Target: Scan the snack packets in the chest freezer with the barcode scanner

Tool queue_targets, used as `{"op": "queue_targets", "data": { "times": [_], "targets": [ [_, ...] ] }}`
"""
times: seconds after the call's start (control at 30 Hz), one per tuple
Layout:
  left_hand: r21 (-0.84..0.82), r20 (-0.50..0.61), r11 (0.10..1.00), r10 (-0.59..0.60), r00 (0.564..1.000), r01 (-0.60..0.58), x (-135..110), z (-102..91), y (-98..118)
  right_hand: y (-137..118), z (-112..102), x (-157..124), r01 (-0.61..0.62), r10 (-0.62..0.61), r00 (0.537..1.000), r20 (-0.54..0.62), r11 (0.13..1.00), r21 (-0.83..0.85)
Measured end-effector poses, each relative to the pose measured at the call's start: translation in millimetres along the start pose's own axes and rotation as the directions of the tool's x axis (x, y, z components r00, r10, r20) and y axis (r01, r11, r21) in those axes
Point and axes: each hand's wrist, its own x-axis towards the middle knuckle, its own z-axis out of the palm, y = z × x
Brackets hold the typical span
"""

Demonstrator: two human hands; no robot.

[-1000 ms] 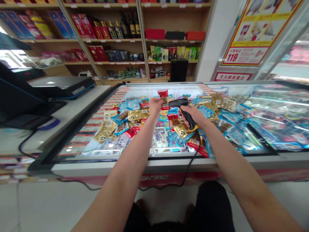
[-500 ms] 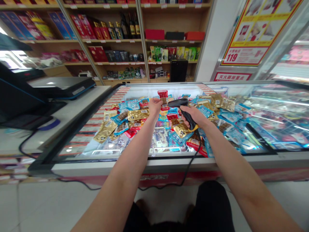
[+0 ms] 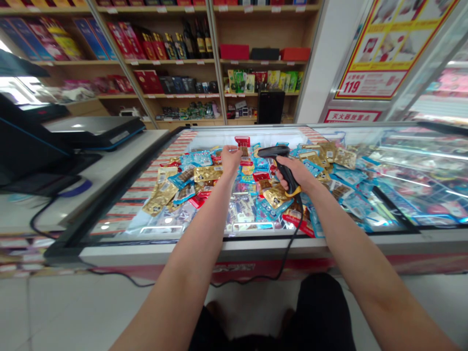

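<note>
My left hand [image 3: 231, 158] pinches a small red snack packet [image 3: 243, 146] with a see-through brown middle, held upright above the freezer's glass top. My right hand [image 3: 293, 171] is wrapped around the grip of a black barcode scanner [image 3: 272, 152]. The scanner's head points left toward the packet, with a gap between them. From its yellow-trimmed base a black cable [image 3: 294, 233] hangs over the front edge. Below both hands lies a spread of snack packets, among them a gold packet [image 3: 208, 173] and a blue packet [image 3: 183, 178].
A chest freezer [image 3: 139, 253] with a glass top spans the front. At left, a counter [image 3: 146, 148] carries a weighing scale [image 3: 91, 131] and a dark screen. Stocked shelves [image 3: 175, 62] line the back wall. More packets [image 3: 343, 158] lie to the right.
My left hand has shifted slightly left and up with the red packet. My right hand and the scanner have moved a little right, widening the gap between scanner and packet.
</note>
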Motion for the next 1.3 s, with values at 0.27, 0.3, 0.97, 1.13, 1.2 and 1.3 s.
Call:
{"op": "queue_targets", "data": {
  "times": [0.27, 0.3, 0.97, 1.13, 1.2, 1.3],
  "targets": [
    [0.531, -0.137, 0.847, 0.117, 0.984, -0.026, 16, -63.0, 31, -2, -11, 6, 0.016, -0.001, 0.991, -0.132, 0.993, 0.116],
    [0.624, -0.127, 0.781, 0.126, 0.984, -0.019, 13, -70.3, 34, -3, -13, 6, 0.024, -0.003, 0.989, -0.148, 0.99, 0.14],
    [0.782, 0.52, 0.296, 0.177, 0.836, -0.549, -22, 36.4, 36, -14, -43, 11, 0.191, -0.053, 0.917, -0.395, 0.928, 0.319],
    [0.717, 0.593, 0.447, 0.012, 0.805, -0.535, -6, 95.8, 23, -16, -41, 12, 0.217, -0.047, 0.902, -0.428, 0.909, 0.357],
    [0.682, 0.596, 0.53, -0.004, 0.803, -0.504, 3, 114.3, 15, -15, -41, 13, 0.224, -0.046, 0.898, -0.437, 0.903, 0.366],
    [0.63, 0.588, 0.639, -0.021, 0.809, -0.441, 16, 135.5, 5, -12, -41, 15, 0.248, -0.063, 0.89, -0.451, 0.897, 0.365]
  ]
}}
